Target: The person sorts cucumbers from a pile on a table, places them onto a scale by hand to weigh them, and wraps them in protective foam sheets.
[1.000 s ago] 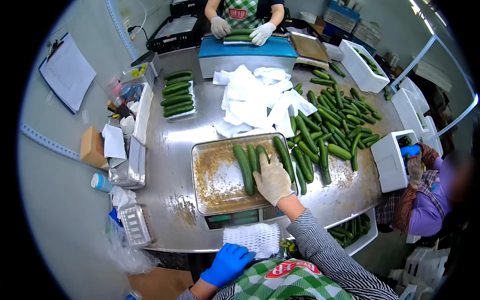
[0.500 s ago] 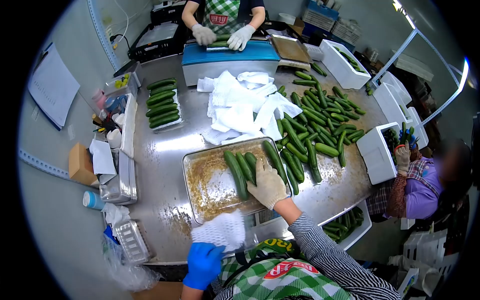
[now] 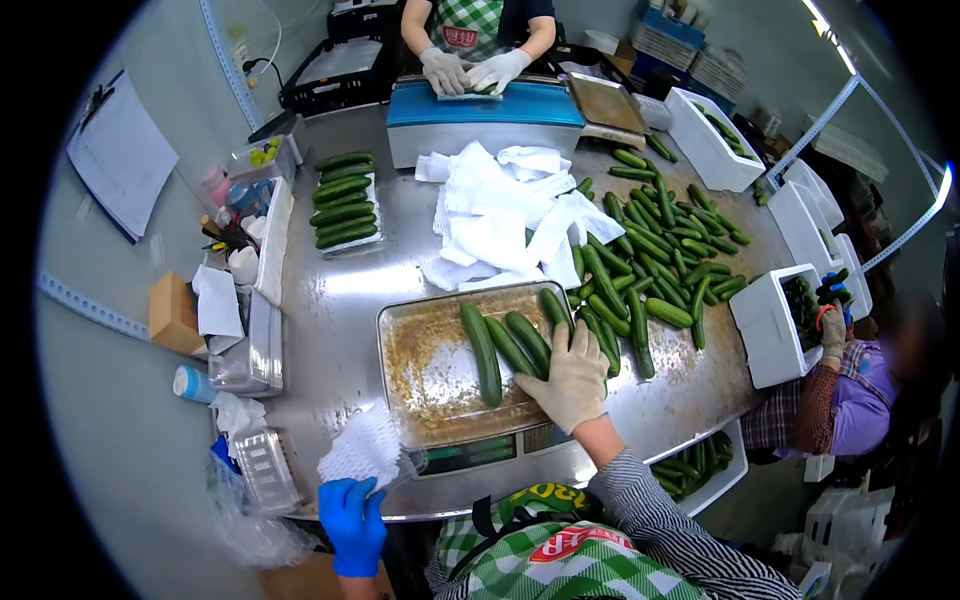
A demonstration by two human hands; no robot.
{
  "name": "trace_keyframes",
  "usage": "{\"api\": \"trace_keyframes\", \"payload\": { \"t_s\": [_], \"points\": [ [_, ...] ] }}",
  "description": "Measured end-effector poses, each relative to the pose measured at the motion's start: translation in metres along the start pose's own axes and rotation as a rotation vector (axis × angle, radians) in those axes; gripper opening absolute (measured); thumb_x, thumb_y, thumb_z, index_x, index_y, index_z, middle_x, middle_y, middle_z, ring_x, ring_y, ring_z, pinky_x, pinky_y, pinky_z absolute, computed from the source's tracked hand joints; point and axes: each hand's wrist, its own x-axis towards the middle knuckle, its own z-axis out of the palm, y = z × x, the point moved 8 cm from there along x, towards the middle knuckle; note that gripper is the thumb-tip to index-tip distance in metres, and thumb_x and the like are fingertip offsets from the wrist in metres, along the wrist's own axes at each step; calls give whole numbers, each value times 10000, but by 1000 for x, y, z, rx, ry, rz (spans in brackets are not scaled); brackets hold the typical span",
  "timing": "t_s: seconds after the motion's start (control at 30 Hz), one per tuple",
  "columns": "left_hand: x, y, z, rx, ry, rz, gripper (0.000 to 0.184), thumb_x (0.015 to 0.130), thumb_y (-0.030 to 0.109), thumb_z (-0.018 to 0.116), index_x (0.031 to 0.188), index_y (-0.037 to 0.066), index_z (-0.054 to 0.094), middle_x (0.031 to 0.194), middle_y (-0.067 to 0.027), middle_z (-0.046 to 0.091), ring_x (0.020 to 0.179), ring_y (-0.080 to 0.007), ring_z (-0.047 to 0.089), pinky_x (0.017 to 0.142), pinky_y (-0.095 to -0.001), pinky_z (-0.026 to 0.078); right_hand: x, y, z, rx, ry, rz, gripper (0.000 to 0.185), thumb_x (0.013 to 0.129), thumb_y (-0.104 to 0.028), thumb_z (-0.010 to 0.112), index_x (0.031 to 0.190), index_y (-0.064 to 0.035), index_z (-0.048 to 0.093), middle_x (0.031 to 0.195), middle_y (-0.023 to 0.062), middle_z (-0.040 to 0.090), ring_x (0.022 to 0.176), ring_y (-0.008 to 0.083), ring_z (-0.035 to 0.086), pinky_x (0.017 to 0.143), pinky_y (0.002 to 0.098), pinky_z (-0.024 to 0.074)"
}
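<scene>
The table [image 3: 318, 410] is the biggest thing before you, and the tray [image 3: 425, 405] sits near your edge of it, up on a scale [image 3: 470, 456]. To the right of the tray and past it is a big pile [image 3: 660, 240] of loose cucumbers. Some of them lie close to the tray's right rim. Far past the tray, a person [image 3: 472, 30] stands behind a machine [image 3: 455, 146] with a blue top. Just past the tray, a heap [image 3: 490, 225] of white sheets takes up room and hides a bit of the pile. Well right of the tray, another person [image 3: 850, 400] is beside a white box [image 3: 765, 335]. Past the tray to the left is a pack [image 3: 345, 200] of cucumbers.

Your right hand [image 3: 570, 385] is palm down over the tray's right side, its fingers a little apart. It hides part of one of the four cucumbers [image 3: 481, 355] in the tray. I can't tell if it grips that one or just rests there. Your left hand [image 3: 350, 515], in a blue glove, is left of the tray and closer to you. Its fingers are bent around the edge of a white net [image 3: 362, 447], holding it. A bit of clear plastic [image 3: 408, 466] pokes out beside the net, near the tray's front left corner.
</scene>
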Motion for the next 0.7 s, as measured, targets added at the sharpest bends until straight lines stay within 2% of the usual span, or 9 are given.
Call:
{"api": "trace_keyframes", "payload": {
  "t_s": [0.13, 0.17, 0.3, 0.4, 0.43, 0.53, 0.7],
  "points": [
    [9, 9, 10, 38, 9, 53, 275, 675, 15, 759, 936, 66, 687, 855, -97, 559, 799, -313, 544, 698, -426, 448, 14, -4, 19, 72, -188, 13, 918, 709, -479, 763, 1386, 26, 403, 1285, 316, 490, 1194, 457, 495, 999, 523, 402],
    [13, 13, 18, 67, -27, 111, 268, 676, 17, 743, 932, 73, 686, 850, -92, 557, 800, -307, 546, 704, -423, 446, 15, -10, 20, 27, -150, -25, 922, 696, -463, 764, 1389, 26, 401, 1268, 308, 494, 1175, 445, 512, 991, 492, 419],
    [39, 23, 65, 150, -188, 324, 244, 678, 31, 672, 912, 101, 669, 849, -72, 556, 815, -280, 557, 743, -408, 439, 17, -14, 28, 178, -305, -80, 974, 682, -459, 770, 1429, 21, 368, 1270, 314, 493, 1163, 440, 530, 992, 483, 430],
    [53, 18, 112, 185, -296, 434, 225, 680, 47, 637, 896, 108, 638, 880, -61, 569, 839, -262, 565, 778, -398, 432, 22, -18, 25, 95, -410, -98, 1016, 678, -454, 775, 1456, 28, 334, 1253, 323, 501, 1145, 438, 547, 976, 480, 448],
    [54, 14, 127, 199, -324, 464, 218, 681, 53, 630, 891, 109, 627, 893, -58, 575, 847, -256, 568, 789, -395, 430, 24, -21, 25, 61, -361, -124, 1053, 668, -436, 790, 1470, 44, 306, 1259, 340, 498, 1113, 443, 570, 951, 474, 472],
    [61, 5, 145, 167, -245, 509, 219, 676, 64, 625, 890, 110, 610, 926, -47, 582, 859, -250, 568, 790, -396, 431, 31, -16, 19, 118, -454, -76, 1080, 655, -426, 806, 1469, 65, 295, 1293, 359, 488, 1100, 441, 585, 927, 466, 493],
    [61, 9, 156, 169, -275, 546, 220, 726, 117, 610, 946, 122, 616, 958, -41, 596, 935, -232, 585, 854, -399, 451, 43, 7, 5, 129, -411, -63, 1064, 652, -326, 811, 1477, 54, 255, 1209, 299, 541, 1017, 410, 626, 877, 459, 536]
  ]
}}
